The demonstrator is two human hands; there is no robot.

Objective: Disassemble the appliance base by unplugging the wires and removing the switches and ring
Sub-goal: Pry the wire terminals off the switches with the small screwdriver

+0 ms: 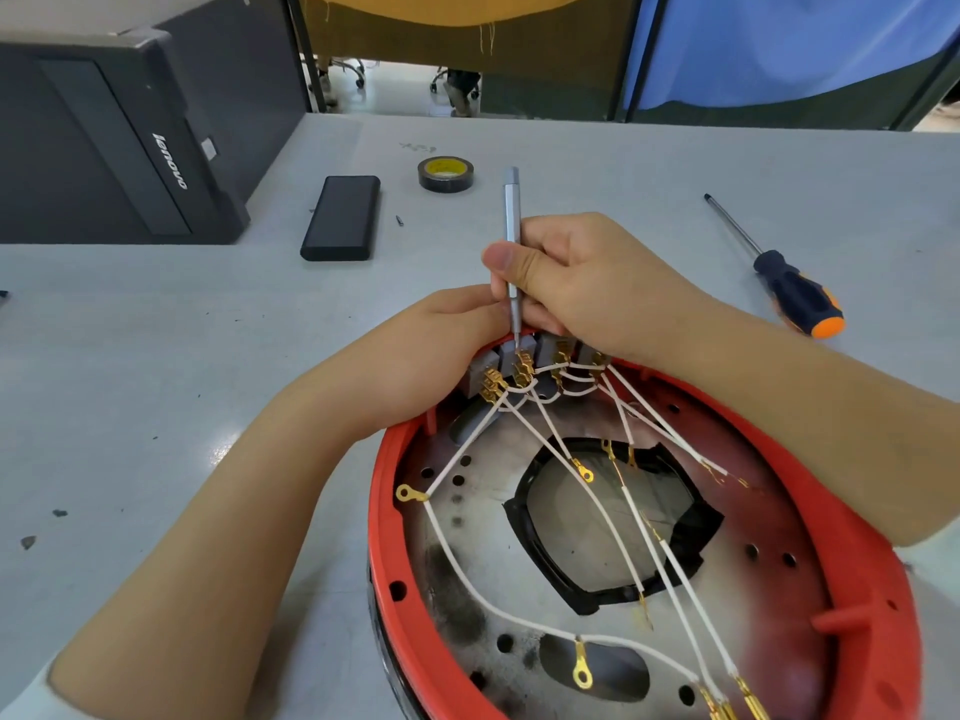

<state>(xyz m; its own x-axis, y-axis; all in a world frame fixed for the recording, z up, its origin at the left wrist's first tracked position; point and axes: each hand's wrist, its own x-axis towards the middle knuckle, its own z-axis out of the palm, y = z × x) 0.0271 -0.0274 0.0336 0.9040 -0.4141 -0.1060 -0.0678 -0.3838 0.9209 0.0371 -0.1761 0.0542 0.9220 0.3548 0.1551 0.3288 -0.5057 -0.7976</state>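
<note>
Head view | red appliance base [857,537] on bench [156,356], switches [524,356] at far rim | right hand [587,283] grips slim screwdriver [511,236] on brass spade terminal [522,368]; left hand [441,345] steadies rim | lever gently, sparing white wires [597,501].

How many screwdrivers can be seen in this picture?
2. A slim silver screwdriver is held upright in the right hand, its tip at the switches. An orange-and-black screwdriver lies on the table, right side.
</note>
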